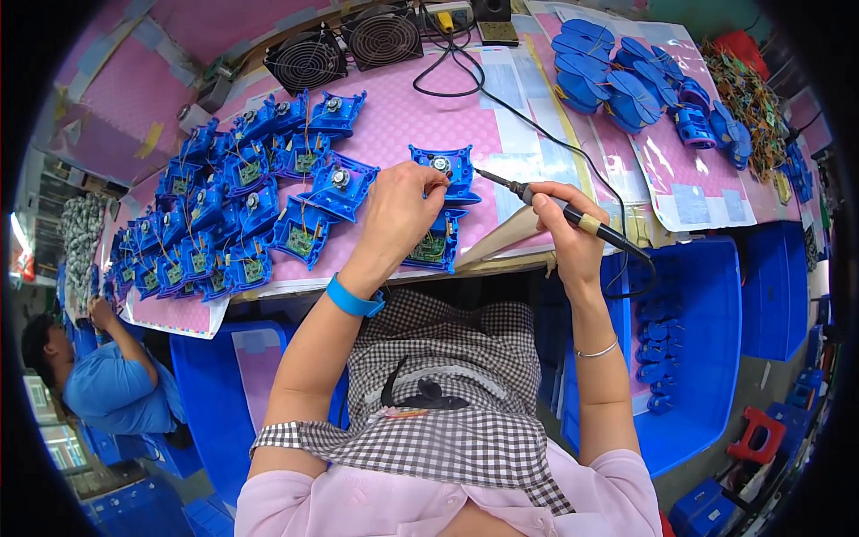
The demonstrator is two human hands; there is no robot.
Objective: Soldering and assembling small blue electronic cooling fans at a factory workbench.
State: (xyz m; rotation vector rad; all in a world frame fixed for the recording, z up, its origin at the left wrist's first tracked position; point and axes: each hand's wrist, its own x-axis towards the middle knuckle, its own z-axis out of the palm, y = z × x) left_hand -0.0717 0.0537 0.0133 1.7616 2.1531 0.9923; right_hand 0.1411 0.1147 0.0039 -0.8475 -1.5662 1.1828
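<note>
My right hand (pixel 573 228) is closed round a soldering iron (pixel 514 187), its tip pointing left, close to the right edge of a blue plastic housing (pixel 460 183). A small round speaker (pixel 440 164) sits in that housing. Over its lower left part, the fingertips of my left hand (pixel 398 210) are pinched together; what they hold is too small to make out. Nearer to me lies a blue half-shell with a green circuit board (pixel 429 247), partly covered by my left hand.
Many blue housings with speakers and boards (pixel 242 192) crowd the table's left. Two black fans (pixel 383 38) stand at the back. The iron's black cable (pixel 559 139) crosses the right side. Blue round parts (pixel 617 89) and wire bundles (pixel 752 107) lie far right. A person (pixel 116 371) sits left.
</note>
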